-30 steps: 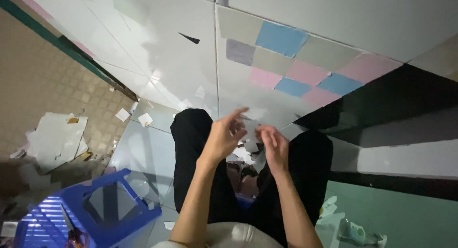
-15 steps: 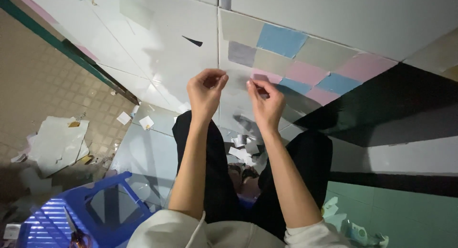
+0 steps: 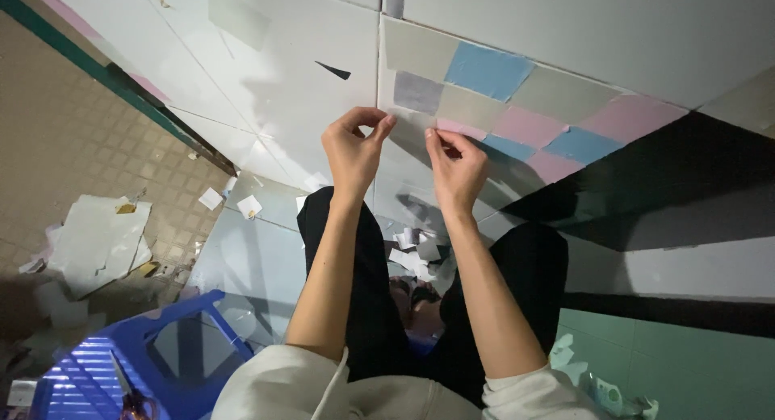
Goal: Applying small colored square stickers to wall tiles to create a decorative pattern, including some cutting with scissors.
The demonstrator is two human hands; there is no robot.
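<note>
My left hand (image 3: 353, 149) and my right hand (image 3: 457, 168) are raised side by side against a white wall (image 3: 266, 89). Between their fingertips is a pale square piece (image 3: 410, 121), pinched at its left edge by the left hand and at its right edge by the right. It lies flat on the wall at the lower left of a patch of coloured squares (image 3: 517, 105) in blue, pink, grey and lilac. My legs in black trousers (image 3: 363, 291) are below.
A blue plastic stool (image 3: 161, 363) stands at the lower left with scissors (image 3: 133, 400) on it. Paper scraps (image 3: 97, 242) lie on the tiled floor, and more scraps (image 3: 416, 254) lie between my legs. Dark and green bands (image 3: 670, 331) cross the wall at the right.
Both hands have risen from above my lap to the wall. They now hold the pale square against it beside the coloured patch.
</note>
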